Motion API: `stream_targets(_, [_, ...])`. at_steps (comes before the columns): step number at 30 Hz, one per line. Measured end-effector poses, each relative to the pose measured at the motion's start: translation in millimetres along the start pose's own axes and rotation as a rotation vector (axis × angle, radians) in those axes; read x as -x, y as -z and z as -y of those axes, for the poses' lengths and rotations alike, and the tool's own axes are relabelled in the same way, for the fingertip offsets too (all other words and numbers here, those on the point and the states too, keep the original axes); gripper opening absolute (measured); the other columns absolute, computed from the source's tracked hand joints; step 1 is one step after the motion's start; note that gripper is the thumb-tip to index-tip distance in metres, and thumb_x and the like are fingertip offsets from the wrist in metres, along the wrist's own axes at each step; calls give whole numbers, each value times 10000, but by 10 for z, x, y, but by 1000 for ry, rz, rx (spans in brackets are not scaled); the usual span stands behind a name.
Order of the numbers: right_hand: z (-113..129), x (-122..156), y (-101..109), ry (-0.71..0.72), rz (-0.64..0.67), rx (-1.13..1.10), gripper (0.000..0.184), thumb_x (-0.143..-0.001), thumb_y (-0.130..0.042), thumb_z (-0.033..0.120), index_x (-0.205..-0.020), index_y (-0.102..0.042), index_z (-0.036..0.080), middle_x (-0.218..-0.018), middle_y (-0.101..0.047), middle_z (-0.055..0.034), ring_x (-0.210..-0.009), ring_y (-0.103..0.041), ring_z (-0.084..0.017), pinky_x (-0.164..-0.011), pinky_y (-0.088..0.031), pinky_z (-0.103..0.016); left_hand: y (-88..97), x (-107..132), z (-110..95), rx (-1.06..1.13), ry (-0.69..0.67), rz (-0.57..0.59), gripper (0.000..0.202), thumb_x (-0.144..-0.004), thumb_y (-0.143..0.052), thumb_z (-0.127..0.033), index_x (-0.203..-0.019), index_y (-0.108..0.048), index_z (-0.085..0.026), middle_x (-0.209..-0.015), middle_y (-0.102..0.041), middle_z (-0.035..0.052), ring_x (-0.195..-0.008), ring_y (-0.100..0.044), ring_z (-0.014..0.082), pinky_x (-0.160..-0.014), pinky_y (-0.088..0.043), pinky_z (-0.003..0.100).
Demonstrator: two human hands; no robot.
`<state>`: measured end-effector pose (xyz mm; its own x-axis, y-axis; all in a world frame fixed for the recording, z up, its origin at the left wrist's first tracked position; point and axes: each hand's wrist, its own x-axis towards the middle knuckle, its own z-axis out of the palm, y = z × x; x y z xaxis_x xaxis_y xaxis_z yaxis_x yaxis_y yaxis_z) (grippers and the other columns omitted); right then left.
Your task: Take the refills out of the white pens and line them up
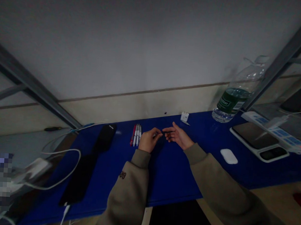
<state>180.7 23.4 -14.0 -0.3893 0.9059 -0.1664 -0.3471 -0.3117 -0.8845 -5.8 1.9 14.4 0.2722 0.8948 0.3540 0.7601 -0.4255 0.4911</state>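
My left hand (149, 139) is closed in a pinch above the blue table, its fingertips at one end of a slim dark stick-like piece (167, 132), too small to name surely. Just to the right, my right hand (177, 136) has its fingers stretched out and apart, close to the other end of that piece; whether they touch it I cannot tell. Left of my left hand lie several pens side by side, a red pen (133, 135) and white-and-grey pens (137, 135). Beyond my right hand, a small silvery pointed piece (185, 122) rests before a white cube-shaped block (184, 116).
A large water bottle (232, 100) stands at the back right. Nearby are a digital scale (275, 154), a power strip (279, 132) and a white rounded case (228, 156). On the left lie a black phone (105, 137), a dark tablet-like device (79, 179) and white cables (77, 162).
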Motion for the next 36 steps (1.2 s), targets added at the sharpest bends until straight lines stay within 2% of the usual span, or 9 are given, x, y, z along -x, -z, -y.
stream_targets(5, [-22,1,10,41,-27,38,599,-834,-415,648,-922,-717,138,-765,-656,-114,-644,-588,-162,-575,-437,-281,13,12,-34,-11,5,27,277,-869,-500,-464,-930,-615,-219,-738,-636,6,-652,-578,136,-585,-377,232])
stream_targets(9, [-57,5,5,138,-60,135,449,-806,-559,548,-934,-710,146,-751,-644,-83,-635,-575,-140,-562,-422,-260,6,14,-50,-53,6,60,339,-939,-345,-447,-989,-586,-214,-814,-649,33,-719,-606,151,-625,-396,241])
stream_targets(13, [-80,-4,14,221,-65,216,344,-790,-617,449,-952,-702,158,-698,-617,-43,-613,-554,-122,-554,-411,-251,-42,3,-7,-147,12,148,358,-965,-278,-399,-915,-578,-209,-797,-644,42,-693,-607,152,-622,-393,246])
stream_targets(18, [-57,-4,-4,224,-35,337,368,-812,-582,450,-976,-695,141,-692,-624,-43,-603,-556,-118,-560,-412,-254,-90,4,9,-265,-28,248,321,-961,-312,-390,-953,-577,-209,-832,-650,47,-746,-617,162,-642,-413,241])
stream_targets(23, [-66,-12,-59,205,46,418,420,-830,-542,498,-958,-691,127,-682,-633,-50,-599,-562,-125,-552,-417,-250,-95,11,-23,-221,-108,299,328,-965,-310,-388,-1054,-583,-230,-984,-666,42,-878,-624,156,-754,-441,236])
stream_targets(26, [-78,-8,-85,224,58,464,517,-873,-422,567,-971,-686,133,-674,-634,-56,-590,-568,-136,-521,-414,-250,-97,18,-40,-251,-75,294,360,-963,-300,-406,-1131,-563,-227,-985,-671,60,-905,-630,174,-773,-452,256])
stream_targets(31, [-98,55,-151,260,85,701,689,-904,-241,622,-775,-711,134,-573,-620,-58,-513,-546,-130,-506,-391,-253,-140,63,-119,-336,1,300,447,-946,-264,-492,-1093,-570,-200,-871,-680,75,-818,-654,208,-692,-465,279])
stream_targets(34, [-93,103,-200,241,126,646,698,-911,-194,620,-1060,-674,137,-631,-657,-61,-529,-574,-139,-488,-388,-248,-154,89,-176,-364,22,269,493,-940,-231,-523,-1089,-569,-197,-831,-680,80,-758,-656,221,-642,-453,289])
stream_targets(36, [-73,132,-228,226,166,575,689,-915,-164,614,-1300,-517,166,-672,-669,-54,-531,-587,-142,-464,-386,-241,-142,94,-201,-360,17,256,505,-941,-210,-529,-1023,-594,-210,-825,-679,76,-750,-651,214,-640,-442,285])
